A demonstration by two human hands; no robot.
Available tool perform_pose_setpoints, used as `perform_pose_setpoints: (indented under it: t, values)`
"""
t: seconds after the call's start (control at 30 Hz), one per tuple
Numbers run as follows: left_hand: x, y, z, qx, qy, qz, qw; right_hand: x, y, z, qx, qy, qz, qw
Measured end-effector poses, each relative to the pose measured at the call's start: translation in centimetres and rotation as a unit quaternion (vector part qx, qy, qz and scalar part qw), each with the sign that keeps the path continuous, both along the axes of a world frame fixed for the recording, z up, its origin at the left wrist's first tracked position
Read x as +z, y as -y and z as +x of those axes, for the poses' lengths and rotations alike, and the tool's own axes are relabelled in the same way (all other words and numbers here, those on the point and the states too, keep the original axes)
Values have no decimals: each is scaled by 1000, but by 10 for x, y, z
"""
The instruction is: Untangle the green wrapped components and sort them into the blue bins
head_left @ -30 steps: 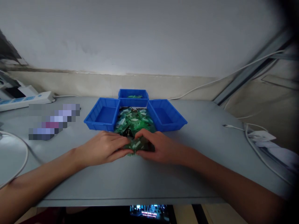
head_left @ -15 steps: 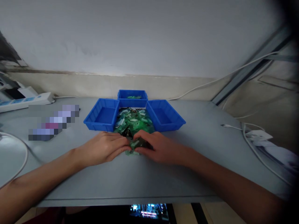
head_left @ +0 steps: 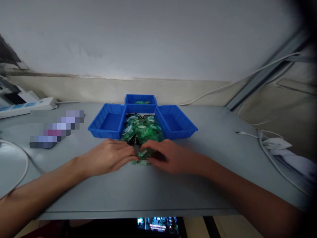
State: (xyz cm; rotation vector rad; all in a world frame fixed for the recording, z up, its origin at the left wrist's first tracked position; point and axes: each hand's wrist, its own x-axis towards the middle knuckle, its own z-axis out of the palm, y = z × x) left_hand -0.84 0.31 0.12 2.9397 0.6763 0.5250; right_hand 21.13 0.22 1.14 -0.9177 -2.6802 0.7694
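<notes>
Two hands, left (head_left: 107, 157) and right (head_left: 170, 156), fingers pinching one green packet (head_left: 145, 154) at six o'clock of one packet pile (head_left: 142, 128). Three blue bins: ten (head_left: 107, 134), twelve (head_left: 141, 108), two o'clock (head_left: 179, 135); only twelve's holds green pieces (head_left: 143, 102). One lit screen (head_left: 158, 225), six o'clock.

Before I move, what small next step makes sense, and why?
I'd probably lift the green packet slightly: the left hand and right hand both have fingertips at its edges, and green material shows just below, so separation is hard to judge.
</notes>
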Motion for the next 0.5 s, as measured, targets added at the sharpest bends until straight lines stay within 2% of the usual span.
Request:
perform_pose_setpoints:
  t: [0.2, 0.5]
  values:
    - [0, 1, -1, -3, -1, -8, 1000, 2, 0, -1, 6, 2, 4, 1000]
    - [-4, -2, -3, -17, -13, 12, 1000, 5, -2, 1, 18, 10, -31, 999]
